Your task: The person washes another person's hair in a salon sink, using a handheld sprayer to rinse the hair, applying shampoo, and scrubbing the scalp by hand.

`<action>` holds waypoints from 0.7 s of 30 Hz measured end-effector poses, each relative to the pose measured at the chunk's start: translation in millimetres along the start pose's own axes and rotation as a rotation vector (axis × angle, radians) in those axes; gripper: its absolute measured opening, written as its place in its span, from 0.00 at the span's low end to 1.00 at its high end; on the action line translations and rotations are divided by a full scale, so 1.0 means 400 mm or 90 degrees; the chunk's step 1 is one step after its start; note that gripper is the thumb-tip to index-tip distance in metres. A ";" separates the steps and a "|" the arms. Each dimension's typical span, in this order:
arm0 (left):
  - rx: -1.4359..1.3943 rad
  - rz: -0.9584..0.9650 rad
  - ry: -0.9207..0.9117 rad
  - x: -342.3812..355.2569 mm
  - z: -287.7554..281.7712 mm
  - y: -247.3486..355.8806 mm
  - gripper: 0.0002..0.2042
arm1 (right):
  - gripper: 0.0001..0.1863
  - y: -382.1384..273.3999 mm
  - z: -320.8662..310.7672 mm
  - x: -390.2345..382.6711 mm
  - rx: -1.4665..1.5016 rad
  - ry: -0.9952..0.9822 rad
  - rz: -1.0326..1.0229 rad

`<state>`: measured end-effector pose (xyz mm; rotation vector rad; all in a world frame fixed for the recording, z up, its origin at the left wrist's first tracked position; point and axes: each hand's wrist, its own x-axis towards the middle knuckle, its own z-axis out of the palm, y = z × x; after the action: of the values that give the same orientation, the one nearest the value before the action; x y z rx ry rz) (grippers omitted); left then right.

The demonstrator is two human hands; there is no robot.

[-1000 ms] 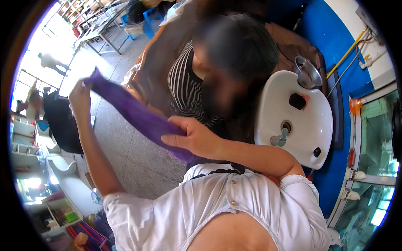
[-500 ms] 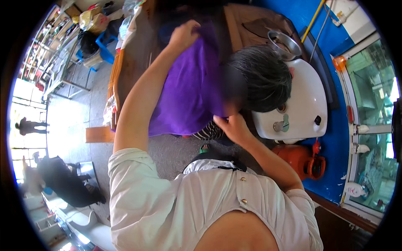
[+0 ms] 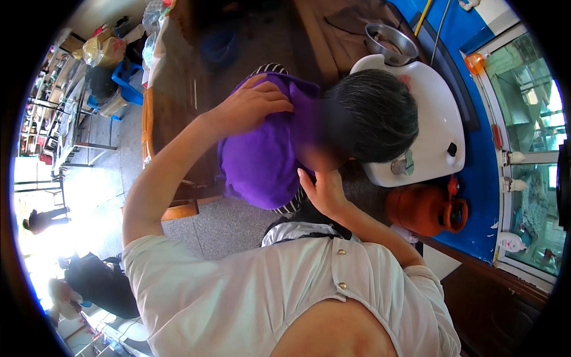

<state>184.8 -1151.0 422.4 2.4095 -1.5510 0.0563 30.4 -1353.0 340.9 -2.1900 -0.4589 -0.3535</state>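
A person with short dark hair leans forward over a white washbasin. A purple cloth covers this person's back and shoulders, with black-and-white striped clothing showing at its lower edge. My left hand lies on the cloth by the far shoulder, its fingers stretched out. Close to the person's neck and the near edge of the cloth is my right hand, with the thumb held apart. Some of its fingertips are hidden, and I cannot make out anything in it.
A metal bowl stands at the basin's far end. An orange gas cylinder is beneath its near side, by the blue wall. Windows line the right. A brown couch is ahead; a blue plastic chair stands far left.
My left hand has come down from the raised far corner of the cloth and now rests on it. The cloth lies closer round the person's back. My right hand stays by the neck.
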 end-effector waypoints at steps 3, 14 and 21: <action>0.063 0.044 -0.053 0.020 -0.016 -0.012 0.17 | 0.22 -0.011 -0.003 0.018 -0.049 0.006 -0.032; 0.178 0.129 -0.059 -0.026 -0.071 -0.036 0.06 | 0.27 -0.056 0.012 0.073 -0.022 0.007 -0.017; 0.064 0.091 -0.111 -0.051 -0.135 -0.024 0.07 | 0.33 -0.105 0.038 0.127 -0.136 -0.034 -0.059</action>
<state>191.0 -1115.9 468.7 2.4318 -1.8381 -0.0497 58.7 -1306.4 381.3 -2.3954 -0.5762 -0.4106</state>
